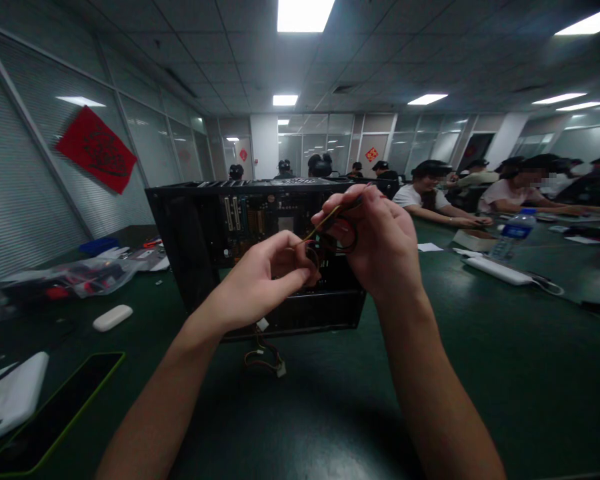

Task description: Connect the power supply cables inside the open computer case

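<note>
A black open computer case point(200, 227) stands on the dark green table point(505, 373) in front of me, its circuit board showing inside. Both my hands are raised in front of it. My right hand point(380, 243) is closed around a looped bundle of black, yellow and red cables point(336, 227). My left hand point(260, 277) pinches the lower end of the same cable bundle, just left of the right hand. More wires with a white connector point(270, 360) hang out under the case onto the table.
At the left lie a black phone point(55, 413), a white device point(10, 397), a small white oblong point(113, 317) and clear plastic bags point(85, 275). A water bottle point(514, 235) and a white power strip point(497, 271) sit at the right. Several people sit at the far right.
</note>
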{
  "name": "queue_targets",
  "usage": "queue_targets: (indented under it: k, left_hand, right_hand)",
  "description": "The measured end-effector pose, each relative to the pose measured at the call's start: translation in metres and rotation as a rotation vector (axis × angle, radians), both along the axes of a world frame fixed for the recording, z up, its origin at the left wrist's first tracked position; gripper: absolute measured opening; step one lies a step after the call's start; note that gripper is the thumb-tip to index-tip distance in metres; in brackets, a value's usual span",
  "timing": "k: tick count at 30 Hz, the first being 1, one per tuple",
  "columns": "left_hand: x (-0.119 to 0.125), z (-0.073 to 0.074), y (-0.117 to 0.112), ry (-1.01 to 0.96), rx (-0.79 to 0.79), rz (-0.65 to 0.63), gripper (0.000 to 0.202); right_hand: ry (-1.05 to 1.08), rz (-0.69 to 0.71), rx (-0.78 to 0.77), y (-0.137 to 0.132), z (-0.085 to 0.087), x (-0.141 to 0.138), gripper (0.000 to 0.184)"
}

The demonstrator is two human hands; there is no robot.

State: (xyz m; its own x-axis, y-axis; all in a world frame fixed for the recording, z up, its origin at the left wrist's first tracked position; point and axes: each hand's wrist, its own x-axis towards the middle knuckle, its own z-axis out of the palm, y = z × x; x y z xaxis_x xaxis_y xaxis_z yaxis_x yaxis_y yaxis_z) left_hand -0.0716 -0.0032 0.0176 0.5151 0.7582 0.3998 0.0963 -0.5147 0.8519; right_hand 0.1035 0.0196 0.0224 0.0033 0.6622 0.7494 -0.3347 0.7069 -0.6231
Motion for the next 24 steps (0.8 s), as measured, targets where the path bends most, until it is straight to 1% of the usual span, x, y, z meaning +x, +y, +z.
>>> queue_targets:
  k: [2, 3, 5, 7, 10, 13, 15, 17, 21, 24]
  left_hand:
    - [-0.006, 0.003, -0.003, 0.002, -0.059, -0.048, 0.035]
    - [-0.009, 0.005, -0.004, 0.036, -0.072, -0.058, 0.044]
    - [-0.017, 0.008, -0.009, 0.128, -0.053, -0.032, 0.049]
    - [-0.024, 0.010, -0.013, 0.204, 0.010, 0.040, 0.045]
    - [-0.033, 0.015, -0.020, 0.270, 0.077, 0.141, 0.044]
    - [-0.038, 0.019, -0.026, 0.310, 0.120, 0.158, 0.042]
    - [-0.041, 0.021, -0.031, 0.353, 0.185, 0.165, 0.037]
    - [-0.044, 0.024, -0.035, 0.398, 0.255, 0.180, 0.033]
    - [-0.048, 0.031, -0.042, 0.401, 0.325, 0.219, 0.027]
    - [-0.049, 0.036, -0.046, 0.374, 0.358, 0.233, 0.033]
  right_hand:
    - [0.049, -0.001, 0.023, -0.002, 0.004, 0.009, 0.026]
    - [0.080, 0.024, 0.022, -0.003, 0.006, 0.015, 0.022]
    - [0.166, 0.085, 0.013, -0.003, 0.009, 0.026, 0.018]
    - [0.233, 0.114, 0.002, -0.002, 0.011, 0.037, 0.020]
    - [0.201, 0.066, 0.025, -0.001, 0.012, 0.049, 0.020]
    - [0.097, -0.030, 0.083, -0.002, 0.011, 0.052, 0.020]
    - [0.093, -0.096, 0.145, -0.001, 0.010, 0.051, 0.022]
    - [0.089, -0.118, 0.172, -0.001, 0.009, 0.050, 0.024]
    - [0.027, -0.065, 0.090, -0.003, 0.010, 0.050, 0.025]
    - [-0.033, -0.057, 0.047, -0.007, 0.011, 0.050, 0.030]
